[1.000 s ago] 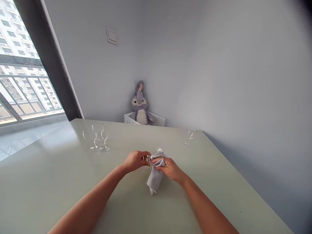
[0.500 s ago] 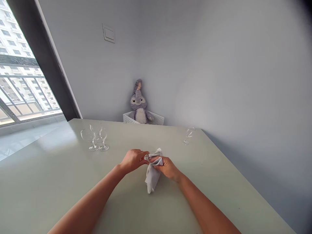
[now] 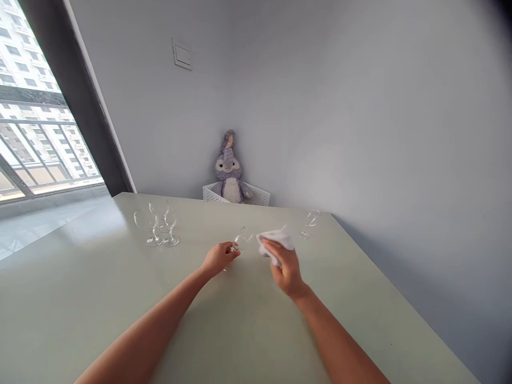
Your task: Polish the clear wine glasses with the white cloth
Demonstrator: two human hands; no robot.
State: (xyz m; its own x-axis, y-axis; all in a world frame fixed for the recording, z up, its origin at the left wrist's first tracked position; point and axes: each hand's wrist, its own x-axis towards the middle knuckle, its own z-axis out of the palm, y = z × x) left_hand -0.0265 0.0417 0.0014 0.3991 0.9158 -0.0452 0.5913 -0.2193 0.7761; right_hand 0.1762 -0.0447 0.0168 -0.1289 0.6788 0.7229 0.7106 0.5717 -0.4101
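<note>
My left hand is closed around the stem of a clear stemmed glass. The bowl points up and to the right, and the fingers hide most of the stem; a bit of the foot shows below them. To the right, my right hand grips a bunched white cloth, held apart from the glass. Three more stemmed glasses stand close together on the left of the table. Another small stemmed glass stands near the far right edge.
The pale table spreads under both arms. Past its far edge a plush rabbit sits in a white perforated basket. A grey wall runs along the right side, and a window is at the left.
My right hand has drawn the cloth off the glass and moved up and to the right. My left hand has turned the glass more upright, its bowl now bare.
</note>
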